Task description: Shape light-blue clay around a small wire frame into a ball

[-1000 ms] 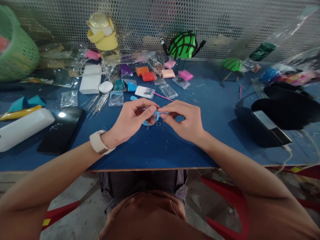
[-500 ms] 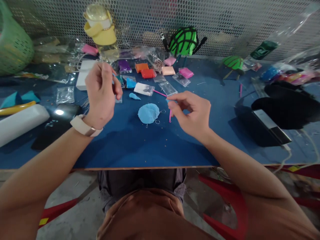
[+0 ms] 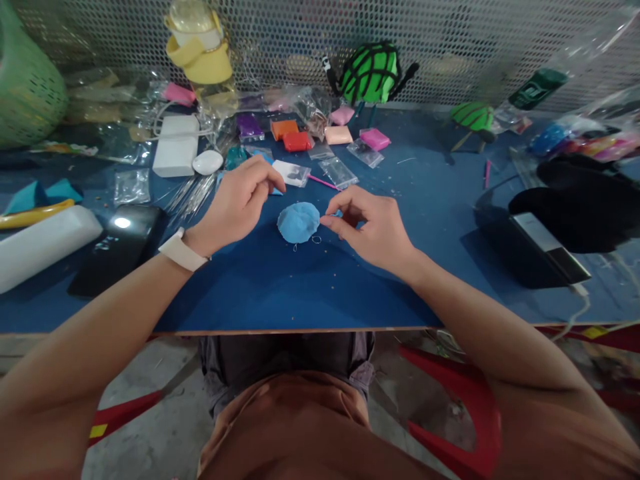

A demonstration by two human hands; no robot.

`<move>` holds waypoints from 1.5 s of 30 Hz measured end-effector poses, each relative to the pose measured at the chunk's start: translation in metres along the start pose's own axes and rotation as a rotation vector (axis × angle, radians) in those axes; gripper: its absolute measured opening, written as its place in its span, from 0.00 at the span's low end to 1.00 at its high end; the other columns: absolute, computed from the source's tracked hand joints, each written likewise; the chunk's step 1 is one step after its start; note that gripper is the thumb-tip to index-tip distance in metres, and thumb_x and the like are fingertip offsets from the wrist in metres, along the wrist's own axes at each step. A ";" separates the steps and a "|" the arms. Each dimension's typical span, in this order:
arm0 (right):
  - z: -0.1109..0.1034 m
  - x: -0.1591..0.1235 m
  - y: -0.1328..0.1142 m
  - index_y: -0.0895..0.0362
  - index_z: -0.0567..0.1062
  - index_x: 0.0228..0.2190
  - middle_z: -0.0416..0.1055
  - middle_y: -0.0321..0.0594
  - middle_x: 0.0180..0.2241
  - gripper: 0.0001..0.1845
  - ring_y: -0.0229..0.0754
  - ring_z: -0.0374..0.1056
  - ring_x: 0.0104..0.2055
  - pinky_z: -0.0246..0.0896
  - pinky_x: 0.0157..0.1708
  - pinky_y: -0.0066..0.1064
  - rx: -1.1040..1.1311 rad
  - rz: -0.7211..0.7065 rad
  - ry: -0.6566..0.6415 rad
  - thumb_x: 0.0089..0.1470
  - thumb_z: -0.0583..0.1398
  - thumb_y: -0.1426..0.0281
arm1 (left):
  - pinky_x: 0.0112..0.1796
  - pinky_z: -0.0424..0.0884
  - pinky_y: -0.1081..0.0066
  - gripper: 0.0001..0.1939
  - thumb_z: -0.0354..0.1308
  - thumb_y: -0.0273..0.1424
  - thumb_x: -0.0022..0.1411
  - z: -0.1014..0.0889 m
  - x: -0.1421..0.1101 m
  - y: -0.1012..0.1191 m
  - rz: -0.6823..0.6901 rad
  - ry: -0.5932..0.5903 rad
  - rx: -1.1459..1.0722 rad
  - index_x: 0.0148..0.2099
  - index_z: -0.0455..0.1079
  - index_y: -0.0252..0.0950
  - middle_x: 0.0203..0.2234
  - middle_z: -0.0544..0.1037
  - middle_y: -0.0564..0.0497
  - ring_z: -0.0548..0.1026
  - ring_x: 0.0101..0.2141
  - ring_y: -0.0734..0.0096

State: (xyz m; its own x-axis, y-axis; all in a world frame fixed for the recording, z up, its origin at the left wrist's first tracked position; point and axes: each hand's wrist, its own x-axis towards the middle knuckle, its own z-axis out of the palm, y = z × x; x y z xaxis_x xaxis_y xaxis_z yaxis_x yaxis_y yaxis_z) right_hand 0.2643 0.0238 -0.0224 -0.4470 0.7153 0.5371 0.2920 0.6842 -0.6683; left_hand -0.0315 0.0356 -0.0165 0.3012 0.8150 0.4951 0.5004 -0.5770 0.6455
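A round light-blue clay disc (image 3: 299, 222) lies flat on the blue table (image 3: 300, 293), with small wire rings (image 3: 316, 239) at its near edge. My left hand (image 3: 239, 203) rests just left of and behind the disc, its fingertips pinched together over a small blue clay piece (image 3: 275, 192). My right hand (image 3: 373, 227) is on the disc's right side, thumb and forefinger pinched at its rim with a tiny light-blue bit (image 3: 339, 213) between them. A watch sits on my left wrist.
Behind are clay packs (image 3: 297, 141), small plastic bags (image 3: 339, 173), a pink stick (image 3: 323, 181), pins (image 3: 193, 197), a white box (image 3: 176, 153), a green-black figure (image 3: 373, 73) and a yellow cup (image 3: 200, 57). A phone (image 3: 117, 248) and white block (image 3: 45, 248) lie left, a black device (image 3: 547, 250) right.
My left hand went up and away from the disc, then came back down beside it. My right hand drew back slightly and has returned to the disc's right rim.
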 end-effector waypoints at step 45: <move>0.012 -0.006 0.001 0.51 0.85 0.41 0.88 0.36 0.37 0.08 0.39 0.76 0.29 0.74 0.34 0.34 -0.136 -0.064 -0.096 0.73 0.74 0.62 | 0.40 0.73 0.61 0.25 0.63 0.41 0.75 -0.022 0.004 -0.009 0.053 -0.533 0.551 0.69 0.82 0.42 0.49 0.92 0.42 0.88 0.40 0.48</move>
State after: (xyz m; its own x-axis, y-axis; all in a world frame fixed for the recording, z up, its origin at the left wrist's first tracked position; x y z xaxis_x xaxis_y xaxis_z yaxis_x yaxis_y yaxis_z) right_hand 0.2567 0.0185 -0.0326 -0.5449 0.6571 0.5208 0.3691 0.7457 -0.5547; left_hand -0.0529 0.0429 -0.0076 0.6167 0.7832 0.0798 0.7644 -0.6200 0.1768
